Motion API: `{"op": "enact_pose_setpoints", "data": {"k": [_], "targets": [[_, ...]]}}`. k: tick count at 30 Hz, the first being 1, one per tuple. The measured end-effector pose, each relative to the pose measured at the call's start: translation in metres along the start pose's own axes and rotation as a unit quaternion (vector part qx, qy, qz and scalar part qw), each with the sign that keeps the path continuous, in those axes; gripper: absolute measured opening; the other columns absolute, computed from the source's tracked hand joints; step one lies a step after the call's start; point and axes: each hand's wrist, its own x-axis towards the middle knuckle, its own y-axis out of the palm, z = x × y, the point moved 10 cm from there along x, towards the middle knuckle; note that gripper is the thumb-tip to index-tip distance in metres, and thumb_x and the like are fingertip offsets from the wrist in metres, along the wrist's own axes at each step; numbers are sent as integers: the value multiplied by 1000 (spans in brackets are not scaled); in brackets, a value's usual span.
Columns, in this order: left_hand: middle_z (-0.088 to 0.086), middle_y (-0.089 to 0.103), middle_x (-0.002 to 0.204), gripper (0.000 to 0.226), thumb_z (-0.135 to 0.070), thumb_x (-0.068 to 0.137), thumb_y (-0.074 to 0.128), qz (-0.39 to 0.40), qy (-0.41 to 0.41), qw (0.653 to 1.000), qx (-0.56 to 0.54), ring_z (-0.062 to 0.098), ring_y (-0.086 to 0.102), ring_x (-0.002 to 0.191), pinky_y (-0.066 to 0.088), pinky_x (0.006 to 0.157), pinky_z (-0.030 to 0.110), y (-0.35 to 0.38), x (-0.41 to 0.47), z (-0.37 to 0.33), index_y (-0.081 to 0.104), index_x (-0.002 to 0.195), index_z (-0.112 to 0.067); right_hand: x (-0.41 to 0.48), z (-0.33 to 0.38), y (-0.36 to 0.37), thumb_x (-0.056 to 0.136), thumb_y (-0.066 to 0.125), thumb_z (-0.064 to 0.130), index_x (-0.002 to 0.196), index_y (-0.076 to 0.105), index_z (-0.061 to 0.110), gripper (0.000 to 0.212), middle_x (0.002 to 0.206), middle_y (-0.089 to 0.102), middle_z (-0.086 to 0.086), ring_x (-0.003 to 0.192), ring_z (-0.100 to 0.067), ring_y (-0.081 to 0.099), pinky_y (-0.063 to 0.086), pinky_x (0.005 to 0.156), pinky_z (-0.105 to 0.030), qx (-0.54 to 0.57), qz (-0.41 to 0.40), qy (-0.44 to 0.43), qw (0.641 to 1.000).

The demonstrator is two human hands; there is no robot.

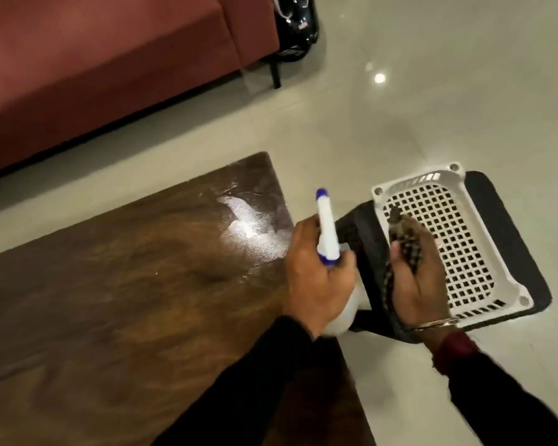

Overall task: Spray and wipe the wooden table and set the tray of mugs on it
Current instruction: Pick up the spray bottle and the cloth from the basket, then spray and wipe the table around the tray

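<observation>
One white basket [461,230] beside wooden table [126,300]

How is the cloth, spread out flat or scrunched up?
Scrunched up. The right hand grips the checked cloth in a bunch, with one end poking out past the hand.

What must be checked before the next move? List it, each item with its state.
1. Spray bottle gripped in left hand: ok.
2. Cloth held in right hand: ok.
3. Wooden table sprayed: ok, a wet patch shows near its far right corner.
4. Whole tabletop wetted: cannot tell, the picture is blurred.
5. Mugs ready for the table: not ok, the white perforated tray beside it shows none.
</observation>
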Motion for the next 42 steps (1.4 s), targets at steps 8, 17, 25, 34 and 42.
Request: {"op": "enact_pose_setpoints", "data": {"k": [8,17,25,34,42], "targets": [[2,59,74,21,-2,72,73,25,-122,989,79,19,56,67,49,62,32,-116,-6,90,60,85,-11,-104,16,202,84,57,39,159,35,11,83,173,14,-11,158,-36,19,28,119,-65,-416,278,-219,837],[14,60,61,14,-11,67,68,45,-169,980,96,24,50,54,47,56,42,-137,29,118,58,72,-2,26,44,267,96,29,50,165,18,12,79,175,6,-9,160,-33,7,14,125,-62,-477,227,-158,835],[7,58,66,20,-8,62,69,39,-143,980,132,26,53,64,46,59,45,-169,23,114,54,75,-9,-19,47,266,85,35,49,166,13,18,90,175,-2,-1,161,-24,-2,14,125,-62,-470,336,-203,791],[5,55,74,24,-17,61,64,29,-135,988,73,22,52,68,46,63,47,-171,-11,119,53,79,-6,115,78,327,97,42,52,164,19,14,81,174,11,-6,160,-34,9,13,126,-61,-499,222,-125,828],[0,56,77,20,-13,64,66,37,-131,989,60,16,53,69,45,60,31,-181,-15,114,53,79,-14,-65,59,306,87,46,48,165,20,27,85,175,5,5,161,-24,3,8,127,-56,-447,408,-354,713]]}}
